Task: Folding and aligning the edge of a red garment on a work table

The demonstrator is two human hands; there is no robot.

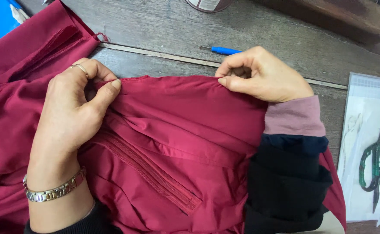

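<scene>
Garment (190,130) lies across the bench (285,47), mid to left edge. Left hand (75,110) and right hand (261,76) each pinch its top hem, stretched between them. Fabric looks thin, soft, probably slippery; grip at hem or by zip (155,177).

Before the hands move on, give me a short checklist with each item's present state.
1. Left hand pinching the red garment edge: ok.
2. Right hand pinching the same edge: ok.
3. Edge pulled straight between the hands: ok.
4. Zipper shut: cannot tell.
5. Scissors apart from the garment, off to the right: ok.
6. Blue tool on the table, behind the right hand and untouched: ok.
</scene>
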